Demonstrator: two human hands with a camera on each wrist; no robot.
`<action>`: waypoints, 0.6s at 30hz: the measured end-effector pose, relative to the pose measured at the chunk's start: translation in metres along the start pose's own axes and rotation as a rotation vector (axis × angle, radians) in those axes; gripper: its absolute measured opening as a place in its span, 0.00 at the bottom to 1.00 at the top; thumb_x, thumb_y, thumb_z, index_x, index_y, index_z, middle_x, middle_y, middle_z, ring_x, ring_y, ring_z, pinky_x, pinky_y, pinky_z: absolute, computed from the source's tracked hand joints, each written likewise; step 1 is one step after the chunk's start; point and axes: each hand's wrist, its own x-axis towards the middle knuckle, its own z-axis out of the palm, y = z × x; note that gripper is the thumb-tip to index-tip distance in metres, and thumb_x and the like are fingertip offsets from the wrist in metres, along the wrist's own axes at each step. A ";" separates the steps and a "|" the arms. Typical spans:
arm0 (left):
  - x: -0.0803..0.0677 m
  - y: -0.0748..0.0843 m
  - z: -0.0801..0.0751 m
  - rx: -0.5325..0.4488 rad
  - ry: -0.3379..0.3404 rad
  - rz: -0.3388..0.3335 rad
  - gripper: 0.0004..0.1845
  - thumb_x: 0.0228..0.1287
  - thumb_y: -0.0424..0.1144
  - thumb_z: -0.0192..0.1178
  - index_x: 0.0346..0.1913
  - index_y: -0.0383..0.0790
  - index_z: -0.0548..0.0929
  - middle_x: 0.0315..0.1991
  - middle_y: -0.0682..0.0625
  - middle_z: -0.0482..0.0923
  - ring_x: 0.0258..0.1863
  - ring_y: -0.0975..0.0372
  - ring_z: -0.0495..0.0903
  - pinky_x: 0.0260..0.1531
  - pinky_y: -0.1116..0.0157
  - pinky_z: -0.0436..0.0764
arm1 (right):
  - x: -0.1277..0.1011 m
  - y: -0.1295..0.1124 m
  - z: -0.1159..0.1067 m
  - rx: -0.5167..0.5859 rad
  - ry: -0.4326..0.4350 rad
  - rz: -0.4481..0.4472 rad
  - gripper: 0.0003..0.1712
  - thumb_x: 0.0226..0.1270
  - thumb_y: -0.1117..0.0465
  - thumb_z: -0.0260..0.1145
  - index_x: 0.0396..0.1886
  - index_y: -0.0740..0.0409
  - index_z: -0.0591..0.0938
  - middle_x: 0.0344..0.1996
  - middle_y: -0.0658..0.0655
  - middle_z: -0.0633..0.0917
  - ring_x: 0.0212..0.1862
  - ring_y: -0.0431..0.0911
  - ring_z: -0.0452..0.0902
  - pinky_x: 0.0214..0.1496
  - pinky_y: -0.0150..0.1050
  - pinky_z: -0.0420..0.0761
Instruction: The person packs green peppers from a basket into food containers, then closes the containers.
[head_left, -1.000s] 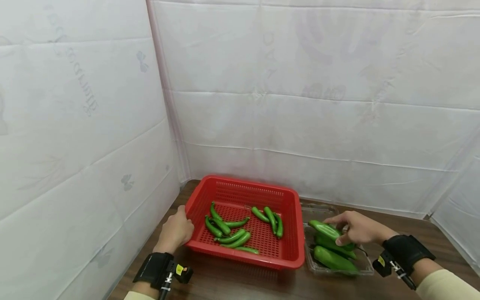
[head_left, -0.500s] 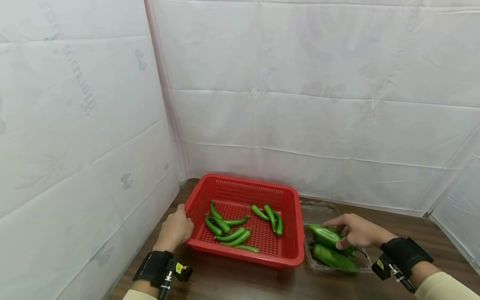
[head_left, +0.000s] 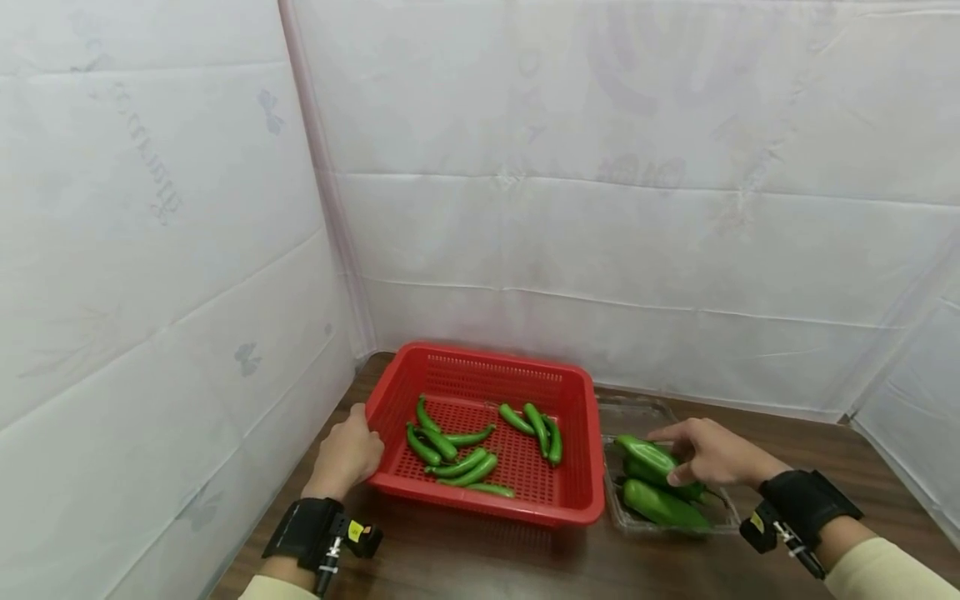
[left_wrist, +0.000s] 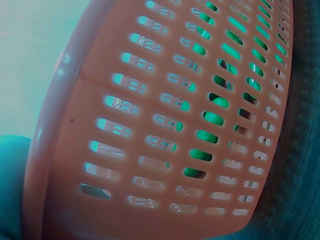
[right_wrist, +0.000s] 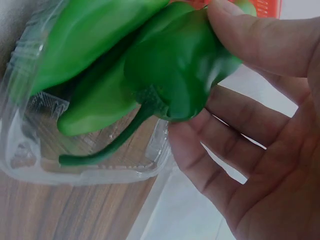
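A red perforated basket (head_left: pixel 491 505) holds several small green chillies (head_left: pixel 463 457). My left hand (head_left: pixel 354 443) grips its left rim; the left wrist view shows only the basket wall (left_wrist: pixel 165 130) close up. To the right of the basket a clear plastic tray (head_left: pixel 712 523) holds large green peppers (head_left: pixel 660 505). My right hand (head_left: pixel 681 457) holds the topmost pepper (head_left: pixel 645 452) over the others, thumb (right_wrist: pixel 245 35) on one side and fingers (right_wrist: pixel 200 145) on the other. In the right wrist view that pepper (right_wrist: pixel 175 70) lies against two more in the tray (right_wrist: pixel 30 155).
Everything sits on a dark wooden table (head_left: pixel 525 567), hemmed in by white padded walls (head_left: pixel 600 250) at the left, back and right. The tray's clear lid (head_left: pixel 633 412) lies open behind it. Both wrists wear black straps.
My right hand has lowered the top pepper slightly onto the other peppers in the tray. The left hand stays on the basket rim.
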 end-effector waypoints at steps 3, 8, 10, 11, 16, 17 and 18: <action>0.000 0.000 -0.001 0.001 0.004 0.003 0.28 0.75 0.35 0.52 0.72 0.26 0.61 0.47 0.31 0.82 0.37 0.50 0.82 0.33 0.56 0.80 | 0.000 0.001 0.000 -0.010 0.016 0.003 0.36 0.60 0.57 0.79 0.67 0.63 0.80 0.36 0.49 0.89 0.41 0.42 0.84 0.46 0.48 0.86; 0.000 0.000 -0.001 0.003 0.004 0.004 0.28 0.75 0.35 0.51 0.72 0.26 0.61 0.47 0.31 0.82 0.37 0.50 0.83 0.34 0.54 0.80 | 0.000 0.000 0.001 -0.004 0.005 0.020 0.37 0.60 0.58 0.79 0.68 0.65 0.79 0.40 0.52 0.89 0.42 0.43 0.85 0.45 0.47 0.85; 0.000 0.000 -0.001 0.003 -0.002 -0.009 0.29 0.75 0.35 0.51 0.73 0.27 0.60 0.48 0.30 0.82 0.37 0.50 0.83 0.35 0.54 0.81 | 0.000 0.001 0.002 -0.011 0.002 0.027 0.38 0.59 0.58 0.79 0.68 0.66 0.78 0.40 0.52 0.89 0.41 0.43 0.85 0.43 0.46 0.84; 0.001 0.000 -0.001 0.002 -0.007 -0.018 0.29 0.75 0.35 0.51 0.73 0.27 0.59 0.48 0.30 0.82 0.37 0.50 0.83 0.35 0.54 0.81 | 0.000 0.002 0.003 -0.015 0.003 0.029 0.38 0.59 0.59 0.79 0.68 0.67 0.78 0.40 0.54 0.90 0.42 0.44 0.85 0.44 0.47 0.85; 0.001 0.000 -0.001 0.002 -0.016 -0.028 0.29 0.75 0.35 0.51 0.74 0.27 0.59 0.49 0.30 0.82 0.38 0.50 0.83 0.36 0.54 0.81 | 0.001 0.007 0.006 -0.031 0.002 0.050 0.39 0.57 0.61 0.80 0.68 0.67 0.77 0.45 0.59 0.89 0.46 0.54 0.86 0.44 0.53 0.85; 0.001 0.000 -0.001 0.001 -0.013 -0.023 0.29 0.75 0.35 0.51 0.74 0.27 0.59 0.49 0.30 0.82 0.38 0.50 0.83 0.36 0.54 0.81 | 0.002 0.007 0.007 -0.032 0.002 0.060 0.39 0.56 0.62 0.80 0.67 0.67 0.78 0.46 0.59 0.89 0.46 0.53 0.85 0.45 0.52 0.85; 0.001 0.000 0.000 0.000 -0.010 -0.017 0.29 0.75 0.35 0.51 0.73 0.27 0.59 0.49 0.30 0.82 0.38 0.50 0.83 0.36 0.54 0.81 | 0.002 0.008 0.007 -0.030 0.002 0.071 0.39 0.56 0.63 0.80 0.67 0.67 0.78 0.46 0.59 0.88 0.46 0.53 0.85 0.45 0.52 0.85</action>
